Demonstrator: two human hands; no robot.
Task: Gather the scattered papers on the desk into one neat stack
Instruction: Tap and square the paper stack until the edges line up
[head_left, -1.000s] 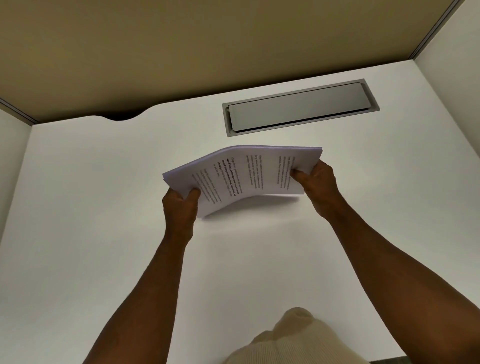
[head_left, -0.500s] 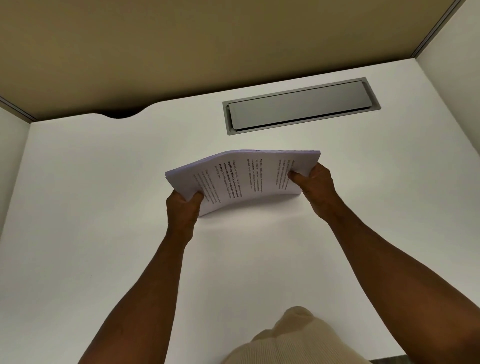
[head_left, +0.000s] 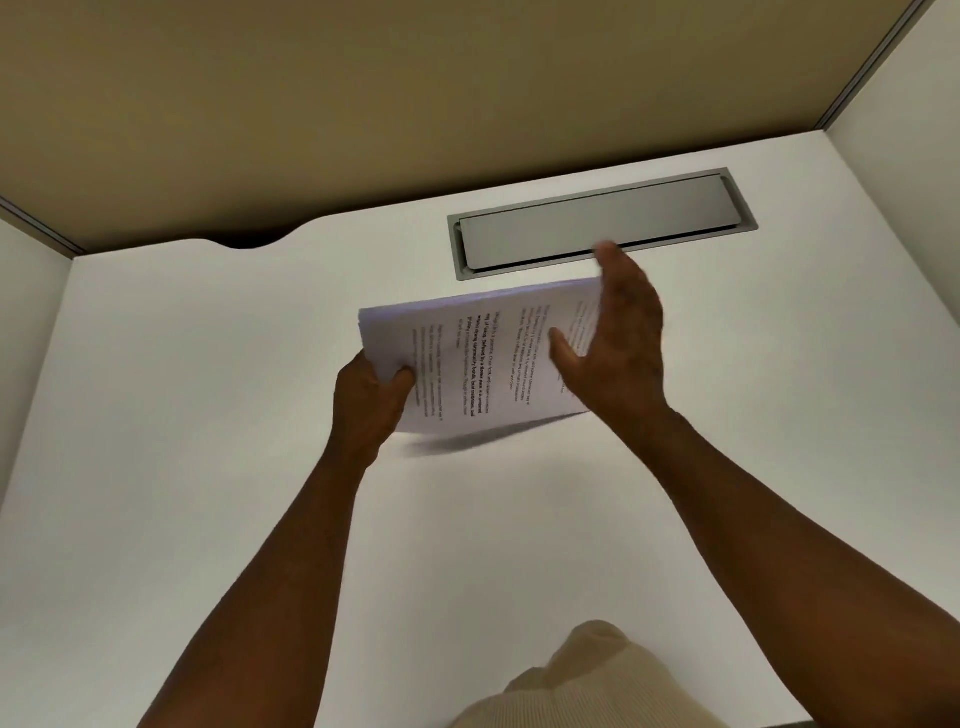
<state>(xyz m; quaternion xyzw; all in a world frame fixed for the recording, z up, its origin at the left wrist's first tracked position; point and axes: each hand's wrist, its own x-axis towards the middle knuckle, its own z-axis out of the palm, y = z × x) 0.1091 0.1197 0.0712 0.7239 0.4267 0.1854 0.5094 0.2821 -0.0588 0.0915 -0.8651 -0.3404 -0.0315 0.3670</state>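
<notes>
The left hand (head_left: 371, 400) pinches the papers (head_left: 467, 358) at their left corner, above the desk (head_left: 208, 467). The right hand (head_left: 618, 332), blurry, looks spread flat against their right edge.

Head camera: one wide-angle view, worn on the head, facing forward and down; close above the surface (head_left: 208, 467), reaching to the partition (head_left: 415, 104) behind it.

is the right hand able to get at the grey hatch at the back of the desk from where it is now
Probably yes. The right hand is open at the right edge of the papers, its fingertips already overlapping the hatch in view. Nothing lies between them on the desk; the left hand holds the papers.
</notes>
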